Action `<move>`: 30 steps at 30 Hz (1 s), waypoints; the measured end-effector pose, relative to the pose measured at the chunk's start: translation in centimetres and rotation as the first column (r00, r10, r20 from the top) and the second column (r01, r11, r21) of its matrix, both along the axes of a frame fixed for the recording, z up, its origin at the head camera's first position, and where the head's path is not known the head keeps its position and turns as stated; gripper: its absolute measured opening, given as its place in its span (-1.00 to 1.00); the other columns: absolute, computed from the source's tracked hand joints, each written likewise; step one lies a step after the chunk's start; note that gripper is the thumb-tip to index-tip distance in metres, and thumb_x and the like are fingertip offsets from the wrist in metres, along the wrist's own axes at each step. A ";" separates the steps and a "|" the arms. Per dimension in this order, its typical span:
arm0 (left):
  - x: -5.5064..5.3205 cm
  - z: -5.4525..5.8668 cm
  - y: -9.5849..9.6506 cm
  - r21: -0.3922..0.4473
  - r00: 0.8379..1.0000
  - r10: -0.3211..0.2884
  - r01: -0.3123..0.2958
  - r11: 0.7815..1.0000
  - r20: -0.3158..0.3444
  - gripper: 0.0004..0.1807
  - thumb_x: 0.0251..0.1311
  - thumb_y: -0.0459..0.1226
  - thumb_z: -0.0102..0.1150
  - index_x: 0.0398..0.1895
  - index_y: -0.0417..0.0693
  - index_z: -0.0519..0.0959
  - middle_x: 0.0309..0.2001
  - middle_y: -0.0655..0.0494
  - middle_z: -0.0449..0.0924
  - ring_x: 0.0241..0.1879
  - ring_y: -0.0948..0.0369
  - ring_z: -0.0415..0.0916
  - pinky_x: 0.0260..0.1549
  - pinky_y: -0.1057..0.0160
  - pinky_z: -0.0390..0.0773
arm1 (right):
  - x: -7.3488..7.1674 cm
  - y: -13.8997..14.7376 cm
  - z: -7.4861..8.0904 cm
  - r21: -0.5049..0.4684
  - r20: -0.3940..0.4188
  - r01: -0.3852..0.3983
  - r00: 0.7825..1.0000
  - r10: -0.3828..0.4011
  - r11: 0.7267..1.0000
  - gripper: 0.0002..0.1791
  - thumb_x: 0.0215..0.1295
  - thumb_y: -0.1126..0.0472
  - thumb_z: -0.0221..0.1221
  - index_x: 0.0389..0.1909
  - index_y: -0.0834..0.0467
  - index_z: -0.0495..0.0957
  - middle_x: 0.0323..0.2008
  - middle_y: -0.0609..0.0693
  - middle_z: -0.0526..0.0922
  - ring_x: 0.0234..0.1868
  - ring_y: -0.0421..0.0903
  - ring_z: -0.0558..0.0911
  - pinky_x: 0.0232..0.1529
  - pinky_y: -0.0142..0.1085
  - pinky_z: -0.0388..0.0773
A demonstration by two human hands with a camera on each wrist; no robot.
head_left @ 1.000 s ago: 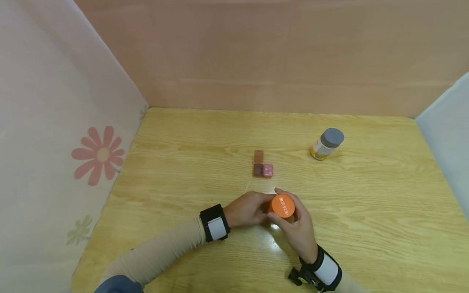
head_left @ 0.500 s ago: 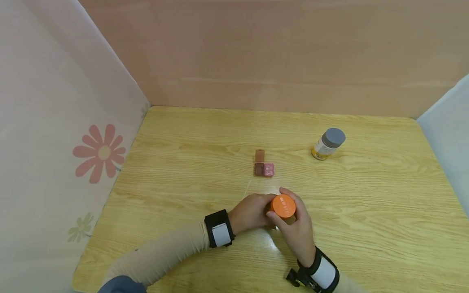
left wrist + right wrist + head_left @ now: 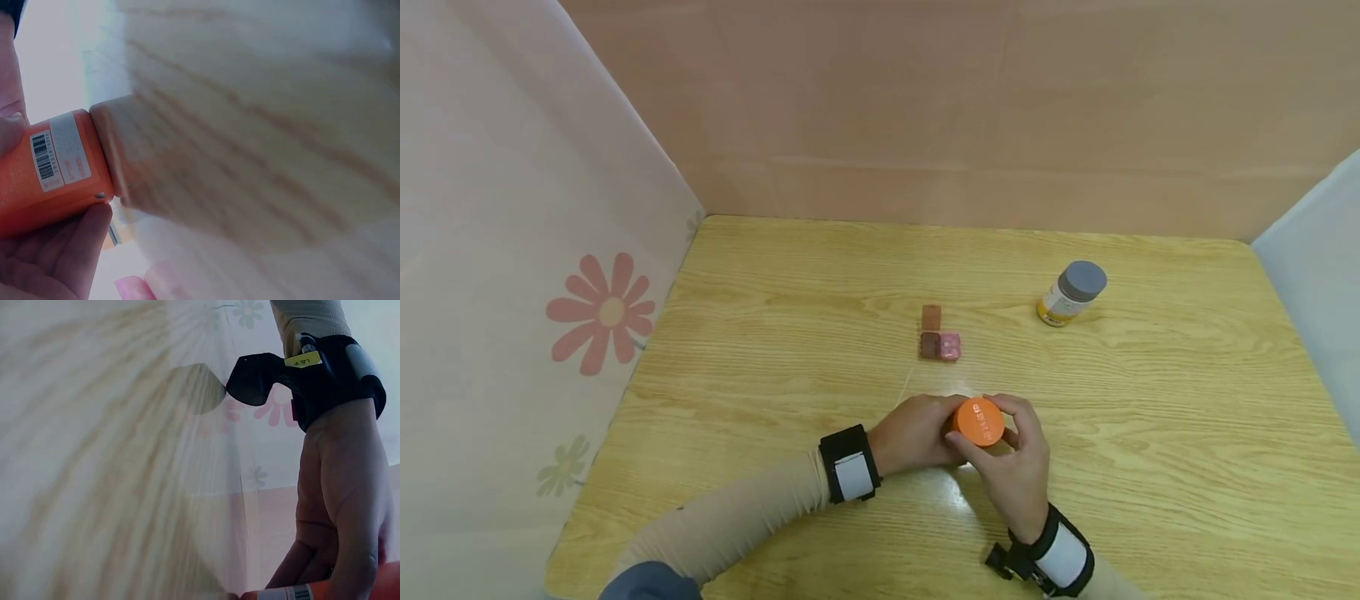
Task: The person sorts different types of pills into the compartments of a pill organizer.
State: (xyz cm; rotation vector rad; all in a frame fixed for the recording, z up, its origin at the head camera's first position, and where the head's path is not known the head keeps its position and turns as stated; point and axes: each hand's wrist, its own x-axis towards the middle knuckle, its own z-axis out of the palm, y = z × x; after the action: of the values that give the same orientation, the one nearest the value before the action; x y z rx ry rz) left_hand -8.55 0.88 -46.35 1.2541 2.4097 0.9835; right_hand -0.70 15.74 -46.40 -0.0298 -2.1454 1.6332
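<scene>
- Orange jar point(image 3: 53, 176): one, lower centre of the head frame, right of the middle; orange lid point(image 3: 979, 422) on, white print facing up.
- Long axis: roughly upright, base down at the wooden table point(image 3: 760, 333) (resting on it or barely above, hard to tell).
- Left hand point(image 3: 917, 432): directly left of the jar, fingers wrapped round its body (partly hidden from above).
- Right hand point(image 3: 1018, 475): at the jar's lower right, thumb and forefinger pinching the lid's sides.
- Nearness: equal; both hands touch the jar, which sits between them.
- Brown cube point(image 3: 930, 346), pink cube point(image 3: 950, 347): side by side, frame centre; tan cube point(image 3: 931, 317) just above the brown.
- Grey-lidded bottle point(image 3: 1062, 305): upper right, standing, well apart from both hands.
</scene>
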 end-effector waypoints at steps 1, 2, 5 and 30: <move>0.0 0.0 0.0 0.001 1.000 -0.005 0.005 1.000 0.003 -0.46 0.21 -0.18 0.43 0.23 -0.16 0.55 0.04 0.08 0.71 -0.03 0.33 0.63 0.04 0.50 0.51 | 0.0 0.1 0.0 -0.007 0.010 -0.006 1.000 0.006 1.000 -0.35 -0.21 0.59 0.54 0.02 0.32 0.59 -0.03 0.15 0.61 0.06 -0.15 0.55 -0.11 -0.44 0.53; -0.1 0.0 0.0 0.001 1.000 -0.010 0.010 1.000 0.005 -0.46 0.21 -0.19 0.43 0.23 -0.16 0.55 0.04 0.07 0.71 -0.03 0.33 0.63 0.04 0.50 0.51 | 0.0 0.2 0.0 -0.013 0.022 -0.012 1.000 0.012 1.000 -0.35 -0.20 0.58 0.54 0.02 0.31 0.60 -0.02 0.14 0.63 0.07 -0.15 0.55 -0.11 -0.44 0.54; -0.3 0.0 0.0 -0.002 1.000 -0.026 0.026 1.000 0.009 -0.46 0.20 -0.20 0.43 0.23 -0.16 0.54 0.04 0.07 0.71 -0.04 0.34 0.63 0.04 0.50 0.51 | 0.0 0.5 0.1 -0.031 0.077 -0.032 0.996 0.034 0.999 -0.36 -0.16 0.56 0.54 0.05 0.26 0.62 0.01 0.09 0.65 0.09 -0.15 0.57 -0.10 -0.41 0.55; -1.6 0.1 0.2 -0.069 0.996 -0.060 0.064 0.996 0.064 -0.36 0.10 -0.12 0.54 0.23 -0.13 0.57 0.07 0.10 0.70 -0.03 0.38 0.59 0.04 0.50 0.49 | -1.2 2.9 0.3 0.072 0.194 -0.285 0.944 0.267 0.956 -0.34 0.00 0.43 0.52 0.19 0.12 0.60 0.24 -0.03 0.60 0.32 -0.22 0.43 0.15 -0.14 0.50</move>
State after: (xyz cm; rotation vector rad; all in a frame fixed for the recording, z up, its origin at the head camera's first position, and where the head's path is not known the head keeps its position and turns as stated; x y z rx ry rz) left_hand -10.17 1.12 -46.26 1.2469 2.3230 0.8977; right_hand -1.88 18.65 -46.07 0.1661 -2.4611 1.7304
